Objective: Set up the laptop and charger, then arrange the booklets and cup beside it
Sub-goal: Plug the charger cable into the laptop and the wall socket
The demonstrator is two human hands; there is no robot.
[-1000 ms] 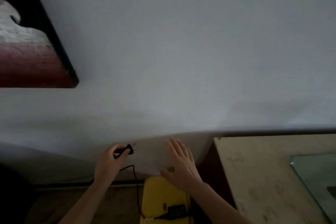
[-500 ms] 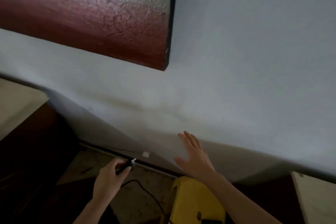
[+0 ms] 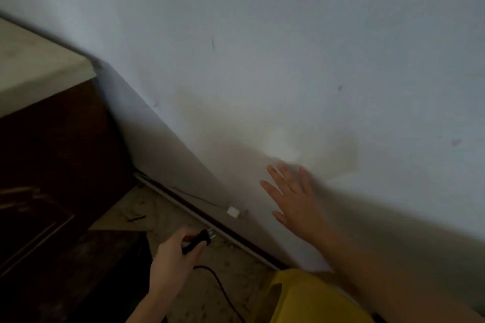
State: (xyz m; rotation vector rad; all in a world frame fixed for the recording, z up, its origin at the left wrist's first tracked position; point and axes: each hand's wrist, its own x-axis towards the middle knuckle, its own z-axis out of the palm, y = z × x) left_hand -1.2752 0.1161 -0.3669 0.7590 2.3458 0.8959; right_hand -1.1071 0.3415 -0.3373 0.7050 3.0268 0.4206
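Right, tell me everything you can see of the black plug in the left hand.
The black plug is a small dark moulded body, plastic by its look, with two pale metal prongs at its tip pointing up and right toward the wall base. The left hand grips its rear, fingers wrapped round it. A thin black cord trails from it down over the floor. It is not plugged in; the prongs hang free, short of the small white block low on the wall.

I am seeing the speckled floor (image 3: 157, 220) running along the wall. A black cord (image 3: 223, 288) is lying across it, and a yellow stool (image 3: 309, 299) is standing on it by dark wooden furniture (image 3: 52, 165).
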